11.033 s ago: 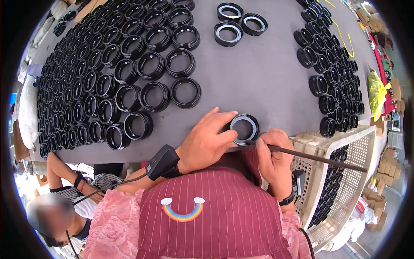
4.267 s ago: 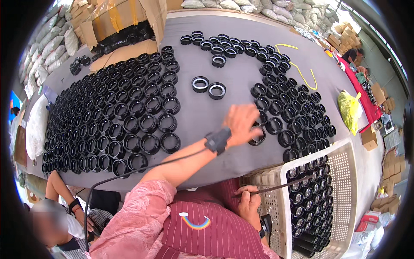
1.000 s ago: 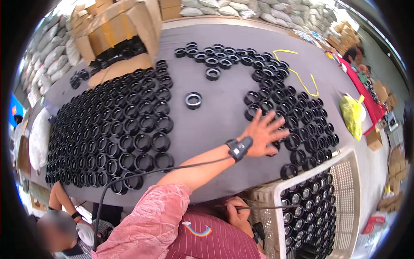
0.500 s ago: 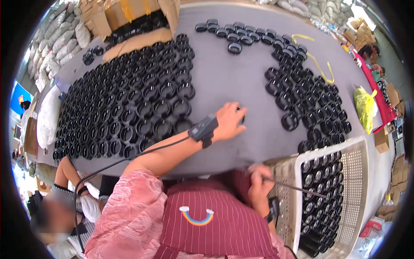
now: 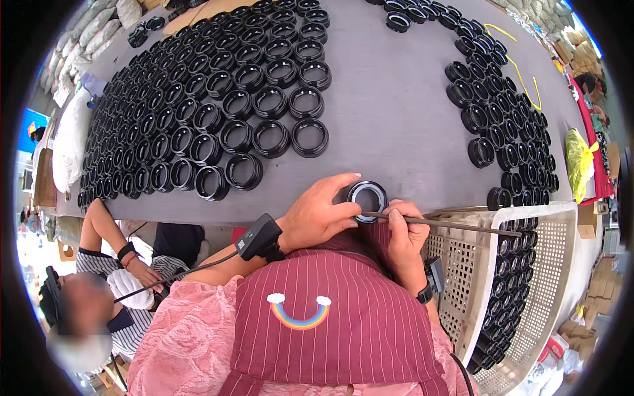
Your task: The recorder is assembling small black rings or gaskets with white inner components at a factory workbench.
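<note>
Near the table's front edge, my left hand [image 5: 318, 212] grips a black ring [image 5: 381, 190] between thumb and fingers. The ring is tilted so its round opening and pale inner band face up. My right hand [image 5: 405, 239] pinches a long, thin dark rod [image 5: 465, 227]. One end of the rod meets the ring's near inner edge, close to my left thumb. Its other end sticks out to the right over the crate. Whether the rod's tip presses into the ring or only rests on it, I cannot tell.
Rows of black rings [image 5: 236, 135] cover the table's left side. More black rings [image 5: 485, 112] stand in a band at right. A perforated crate [image 5: 462, 270] with stacked black parts is at front right. Beyond lie a yellow strap [image 5: 526, 86] and yellow bag [image 5: 580, 162]. A person [image 5: 132, 280] sits at left.
My left hand has come back from mid-table toward my body with a black ring. My right hand has risen slightly, bringing the rod's end to that ring. The view has tilted nearer.
</note>
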Available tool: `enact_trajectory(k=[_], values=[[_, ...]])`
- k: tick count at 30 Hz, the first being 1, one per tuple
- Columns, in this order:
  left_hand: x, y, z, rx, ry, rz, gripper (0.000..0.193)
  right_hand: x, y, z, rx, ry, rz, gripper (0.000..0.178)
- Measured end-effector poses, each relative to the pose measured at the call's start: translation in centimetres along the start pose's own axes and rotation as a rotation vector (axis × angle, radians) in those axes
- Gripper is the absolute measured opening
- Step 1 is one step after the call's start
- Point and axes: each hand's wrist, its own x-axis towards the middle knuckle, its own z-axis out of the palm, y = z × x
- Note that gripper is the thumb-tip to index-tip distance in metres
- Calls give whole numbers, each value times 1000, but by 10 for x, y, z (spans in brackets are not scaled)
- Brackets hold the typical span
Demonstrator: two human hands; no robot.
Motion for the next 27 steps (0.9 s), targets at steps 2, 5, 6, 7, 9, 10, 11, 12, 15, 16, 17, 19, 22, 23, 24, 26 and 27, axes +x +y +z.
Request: enact_trajectory(k=[2, 5, 6, 7, 9, 10, 11, 12, 15, 16, 17, 19, 22, 23, 24, 26, 27], values=[[0, -1, 2, -10, 3, -25, 26, 2, -1, 1, -75, -19, -59, 10], [-2, -5, 5, -63, 29, -42, 25, 8, -1, 0, -224, -45, -193, 10], [-1, -6, 6, -70, 30, -45, 25, 10, -2, -1, -299, -47, -267, 10], [1, -5, 6, -99, 62, -55, 23, 10, -3, -3, -303, -50, -263, 10], [4, -4, 4, -134, 96, -66, 21, 12, -5, -6, -237, -79, -132, 10], [6, -4, 1, -94, 67, -2, 21, 13, -11, -4, -210, -63, -76, 10], [7, -5, -1, -54, 39, 61, 21, 14, -13, -3, -215, -64, -73, 10], [7, -6, 0, -58, 41, 60, 21, 14, -14, -3, -212, -85, -25, 10], [6, -8, 2, -60, 27, 54, 21, 18, -20, -4, -328, -157, -13, 8], [6, -8, 3, -66, 20, 26, 21, 20, -23, -5, -443, -206, -53, 7], [5, -9, 4, -73, 13, -2, 20, 22, -27, -6, -447, -210, -51, 7], [6, -8, 2, -77, 15, -4, 19, 25, -32, -6, -614, -108, -146, 4], [8, -5, 1, -77, 26, -9, 16, 29, -33, -9, -717, -87, -171, 5], [8, -5, 1, -72, 34, -12, 14, 31, -33, -7, -751, -72, -225, 5], [8, -6, 1, -74, 35, -14, 14, 35, -31, -6, -775, -94, -361, 6], [7, -7, 1, -76, 13, -10, 14, 32, -23, -6, -733, -69, -356, 5], [8, -8, 0, -82, 12, -13, 14, 31, -20, -5, -692, -41, -350, 5]])
